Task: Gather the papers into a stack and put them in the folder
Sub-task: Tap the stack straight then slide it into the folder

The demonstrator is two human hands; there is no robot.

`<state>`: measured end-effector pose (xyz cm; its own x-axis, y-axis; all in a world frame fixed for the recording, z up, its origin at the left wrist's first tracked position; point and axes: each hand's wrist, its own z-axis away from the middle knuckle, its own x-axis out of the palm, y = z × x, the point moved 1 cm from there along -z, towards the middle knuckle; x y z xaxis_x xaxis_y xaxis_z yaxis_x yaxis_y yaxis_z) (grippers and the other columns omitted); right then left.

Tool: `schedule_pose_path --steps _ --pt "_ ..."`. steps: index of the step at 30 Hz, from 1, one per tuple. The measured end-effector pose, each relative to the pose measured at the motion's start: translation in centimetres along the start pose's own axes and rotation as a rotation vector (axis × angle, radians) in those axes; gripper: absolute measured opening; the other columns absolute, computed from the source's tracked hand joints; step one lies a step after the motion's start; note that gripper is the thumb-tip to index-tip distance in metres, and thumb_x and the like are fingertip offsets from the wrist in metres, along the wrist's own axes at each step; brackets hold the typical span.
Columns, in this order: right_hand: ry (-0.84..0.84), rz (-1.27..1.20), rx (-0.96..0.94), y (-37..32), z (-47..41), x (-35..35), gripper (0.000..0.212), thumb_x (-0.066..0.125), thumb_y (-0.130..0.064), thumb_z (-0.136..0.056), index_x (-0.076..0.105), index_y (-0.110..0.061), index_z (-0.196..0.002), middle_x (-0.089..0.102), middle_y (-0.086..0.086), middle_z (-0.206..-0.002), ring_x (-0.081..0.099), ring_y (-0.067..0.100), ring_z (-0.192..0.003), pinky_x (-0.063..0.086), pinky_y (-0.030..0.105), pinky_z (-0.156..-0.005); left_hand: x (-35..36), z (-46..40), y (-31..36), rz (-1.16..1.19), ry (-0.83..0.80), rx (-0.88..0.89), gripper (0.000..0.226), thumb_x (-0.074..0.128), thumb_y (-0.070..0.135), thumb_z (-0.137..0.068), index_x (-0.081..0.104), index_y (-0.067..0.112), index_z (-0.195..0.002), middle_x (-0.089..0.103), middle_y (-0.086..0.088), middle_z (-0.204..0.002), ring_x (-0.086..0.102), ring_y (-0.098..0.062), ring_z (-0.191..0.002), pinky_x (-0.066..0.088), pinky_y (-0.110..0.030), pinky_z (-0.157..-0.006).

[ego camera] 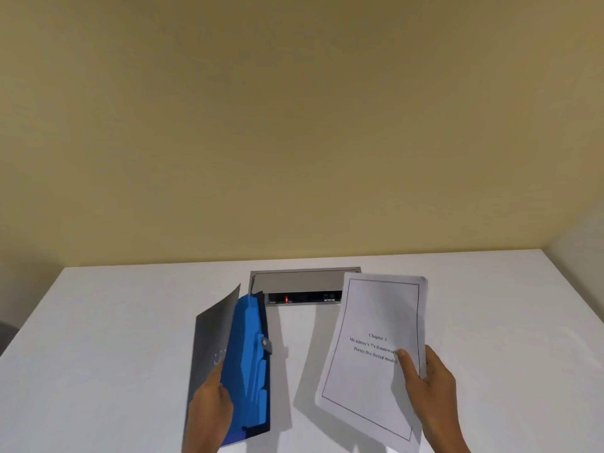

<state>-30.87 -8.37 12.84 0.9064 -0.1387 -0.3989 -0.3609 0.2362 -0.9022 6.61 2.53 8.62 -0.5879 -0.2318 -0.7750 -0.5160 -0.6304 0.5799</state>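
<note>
Papers gathered in one stack, gripped by my right hand above table. My left hand holds folder open. Left: slide stack inside, close.

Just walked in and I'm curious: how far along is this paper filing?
Gathering looks done: the papers form one stack in the right hand. In hand: the left hand holds the folder open. Left: sliding the stack inside.
</note>
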Motion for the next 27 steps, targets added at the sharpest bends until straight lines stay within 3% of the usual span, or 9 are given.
schedule_pose_path --steps 2,4,6,10,12,15,17,20,27 --pt "0.012 -0.032 -0.049 -1.8 -0.1 -0.2 0.002 0.07 -0.034 -0.097 0.071 -0.035 -0.098 0.076 -0.023 -0.09 0.073 0.001 -0.079 0.056 0.016 -0.06 1.0 1.3 2.2 0.084 -0.022 0.021 0.062 0.042 -0.003 -0.1 0.039 0.023 -0.156 0.072 -0.019 -0.113 0.067 -0.03 -0.085 0.056 -0.038 -0.085" --pt "0.019 -0.055 -0.097 -3.6 -0.1 -0.1 0.004 0.069 -0.032 -0.097 0.07 -0.032 -0.094 0.076 -0.02 -0.088 0.072 -0.001 -0.076 0.053 0.009 -0.057 2.2 2.7 4.3 0.151 -0.063 0.026 0.057 0.042 -0.001 -0.102 0.042 0.019 -0.155 0.062 -0.016 -0.142 0.064 -0.037 -0.118 0.05 -0.042 -0.109" --pt "0.023 -0.053 -0.148 -5.1 0.0 0.1 0.006 0.069 -0.031 -0.098 0.068 -0.03 -0.092 0.075 -0.018 -0.084 0.071 0.002 -0.07 0.049 0.006 -0.052 3.3 3.9 6.1 0.174 -0.096 0.014 0.053 0.042 0.002 -0.104 0.043 0.016 -0.154 0.056 -0.011 -0.15 0.058 -0.035 -0.131 0.042 -0.042 -0.118" --pt "-0.034 0.033 -0.247 -7.2 0.5 1.3 0.008 0.065 -0.028 -0.1 0.061 -0.027 -0.094 0.069 -0.016 -0.073 0.069 -0.004 -0.071 0.043 0.003 -0.047 4.9 5.5 9.0 0.223 -0.162 0.007 0.052 0.044 -0.001 -0.103 0.045 0.013 -0.153 0.057 -0.008 -0.149 0.057 -0.03 -0.134 0.039 -0.039 -0.119" --pt "-0.1 0.133 -0.282 -7.6 0.8 2.2 0.004 0.061 -0.031 -0.103 0.058 -0.03 -0.101 0.067 -0.02 -0.079 0.069 0.0 -0.07 0.048 0.008 -0.048 5.5 6.0 9.8 0.26 -0.185 -0.009 0.052 0.047 -0.003 -0.101 0.047 0.011 -0.151 0.056 -0.009 -0.15 0.055 -0.03 -0.136 0.039 -0.042 -0.12" --pt "-0.163 0.281 -0.345 -7.2 1.2 3.7 0.012 0.056 -0.032 -0.105 0.061 -0.022 -0.11 0.07 -0.009 -0.085 0.064 0.005 -0.061 0.047 0.009 -0.049 6.1 6.4 10.7 0.284 -0.208 -0.023 0.051 0.049 0.0 -0.102 0.046 0.01 -0.152 0.054 -0.008 -0.152 0.054 -0.029 -0.139 0.039 -0.041 -0.12" --pt "-0.216 0.353 -0.332 -6.9 1.3 4.7 0.019 0.054 -0.034 -0.105 0.06 -0.02 -0.117 0.073 -0.004 -0.1 0.068 0.009 -0.071 0.051 0.009 -0.057 6.3 6.6 11.0 0.293 -0.21 -0.013 0.052 0.051 0.001 -0.102 0.044 0.009 -0.152 0.054 -0.009 -0.152 0.054 -0.03 -0.138 0.039 -0.039 -0.119" --pt "-0.29 0.411 -0.268 -6.2 0.9 6.2 0.024 0.055 -0.035 -0.105 0.058 -0.019 -0.122 0.072 -0.001 -0.117 0.072 0.014 -0.093 0.062 0.021 -0.077 6.5 6.8 11.0 0.331 -0.212 -0.026 0.052 0.053 0.002 -0.101 0.044 0.009 -0.152 0.055 -0.01 -0.151 0.054 -0.031 -0.138 0.039 -0.039 -0.117" --pt "-0.363 0.472 -0.263 -5.3 -1.1 10.3 0.02 0.053 -0.03 -0.107 0.06 -0.016 -0.12 0.073 0.002 -0.111 0.07 0.014 -0.091 0.06 0.025 -0.079 6.6 6.5 10.9 0.331 -0.219 -0.046 0.05 0.055 0.007 -0.101 0.046 0.009 -0.15 0.058 -0.011 -0.148 0.056 -0.031 -0.135 0.04 -0.039 -0.116"
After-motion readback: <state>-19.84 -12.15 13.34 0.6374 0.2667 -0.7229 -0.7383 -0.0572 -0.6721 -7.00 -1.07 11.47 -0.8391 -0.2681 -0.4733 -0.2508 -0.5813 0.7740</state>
